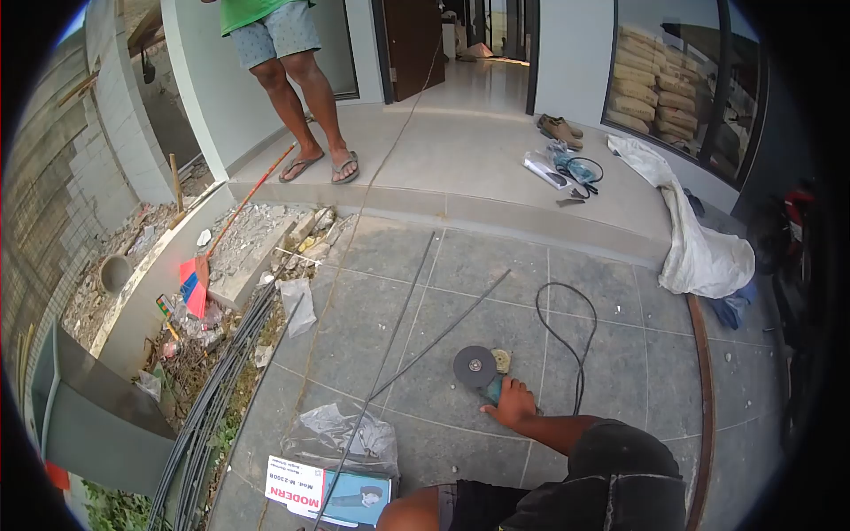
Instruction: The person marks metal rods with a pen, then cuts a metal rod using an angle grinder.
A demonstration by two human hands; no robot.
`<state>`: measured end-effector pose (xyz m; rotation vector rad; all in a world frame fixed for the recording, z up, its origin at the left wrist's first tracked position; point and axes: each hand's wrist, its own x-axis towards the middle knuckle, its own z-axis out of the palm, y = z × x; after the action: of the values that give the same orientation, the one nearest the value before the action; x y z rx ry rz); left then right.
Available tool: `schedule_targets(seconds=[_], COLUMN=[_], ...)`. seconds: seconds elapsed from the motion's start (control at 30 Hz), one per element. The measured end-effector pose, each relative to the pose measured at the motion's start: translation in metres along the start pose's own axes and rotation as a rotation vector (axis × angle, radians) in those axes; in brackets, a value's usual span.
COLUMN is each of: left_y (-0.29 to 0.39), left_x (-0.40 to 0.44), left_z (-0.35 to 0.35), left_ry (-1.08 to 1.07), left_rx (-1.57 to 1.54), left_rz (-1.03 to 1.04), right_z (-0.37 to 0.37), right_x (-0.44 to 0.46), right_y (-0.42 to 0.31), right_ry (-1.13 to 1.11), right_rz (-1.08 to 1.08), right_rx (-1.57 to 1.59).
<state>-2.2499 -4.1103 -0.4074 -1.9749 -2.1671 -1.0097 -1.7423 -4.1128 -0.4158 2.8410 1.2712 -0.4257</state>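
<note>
One of my hands, which looks like my right hand (513, 403), is wrapped round the green body of an angle grinder (492, 388) low over the grey tiles. The grinder's dark round disc (475, 365) faces up, left of the hand. Behind the tool lies a small tan piece (502, 360). A black cable (580, 354) loops over the tiles to the right. Two thin metal rods (443, 332) lie left of the grinder and meet at an angle. My left hand is not in view.
Another person's legs (310, 97) stand on the raised step (425, 168). A printed box (328, 494) and plastic bag (350, 434) lie near my knee. A rod bundle (212, 389) runs along the left. White sacking (686, 234) and a rusty bar (704, 398) lie right.
</note>
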Motion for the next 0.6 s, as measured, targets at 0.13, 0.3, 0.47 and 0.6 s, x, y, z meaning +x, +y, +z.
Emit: schedule_targets(seconds=[0.13,0.3,0.47,0.6], left_y=[0.013,0.013,0.083,0.137], left_x=[0.005,-0.002,0.002,-0.024], left_z=[0.001,0.021,0.017,0.028], left_ry=[0.065,0.174,0.304,0.255], left_rx=[-0.014,0.087,0.014,-0.255], left_rz=[0.096,-0.007,-0.178,-0.061], right_z=[0.003,0.003,0.003,0.008], right_x=[0.004,0.003,0.001,0.010], right_y=[0.006,0.015,0.024,0.026], right_ry=[-0.020,-0.014,-0.125,-0.044], right_rz=[-0.005,0.043,0.045,0.022], right_rx=[0.029,0.143,0.178,0.111])
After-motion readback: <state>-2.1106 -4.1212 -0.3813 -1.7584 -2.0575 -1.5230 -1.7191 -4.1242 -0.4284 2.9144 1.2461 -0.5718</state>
